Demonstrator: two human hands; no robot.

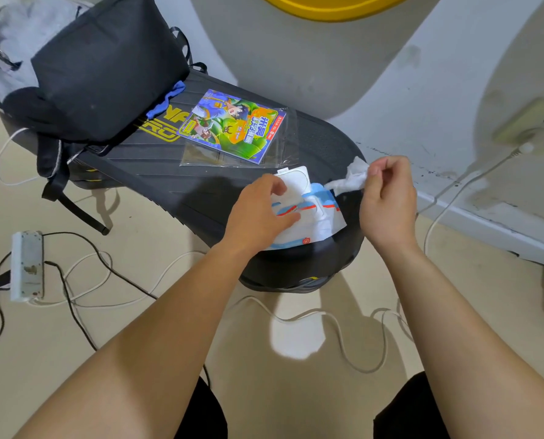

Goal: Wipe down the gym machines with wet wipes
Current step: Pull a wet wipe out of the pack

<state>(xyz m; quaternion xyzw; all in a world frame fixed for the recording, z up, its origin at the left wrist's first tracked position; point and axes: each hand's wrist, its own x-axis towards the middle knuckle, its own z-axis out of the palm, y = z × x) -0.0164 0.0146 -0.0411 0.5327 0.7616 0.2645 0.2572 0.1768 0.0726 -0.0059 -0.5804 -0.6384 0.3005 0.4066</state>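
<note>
Pinched in right hand [388,198] grip, thumb against curled fingers: wipe [354,177], white and crumpled, tail trailing down-left into the pack [311,223] opening. Held just above the right end of the black ribbed deck [169,175].

Flat on that same end of the deck: pack, white with blue and red print, lid [296,182] flipped up on the far side. Pressed down by left hand [261,213]. Grip spread, fingers loosely bent on top beside the lid, thumb on the near side, not wrapped round it.

Further along the deck, apart from the pack: comic [232,125] in a clear sleeve, lying flat. Beside it, yellow lettering [162,125] on the deck, partly covered by a black bag [105,68] sitting on the far left end. Blue cloth [166,101] at the bag's right edge, grey cloth [20,36] behind the bag.

On the floor [175,312] left of the deck: power strip [26,264], with black and white cables looping from it across to below the forearms.

On the wall at right: socket [533,125], white cable [473,179] plugged in and running down to the floor.

Forearms bare. Dark clothing at the bottom edge.
</note>
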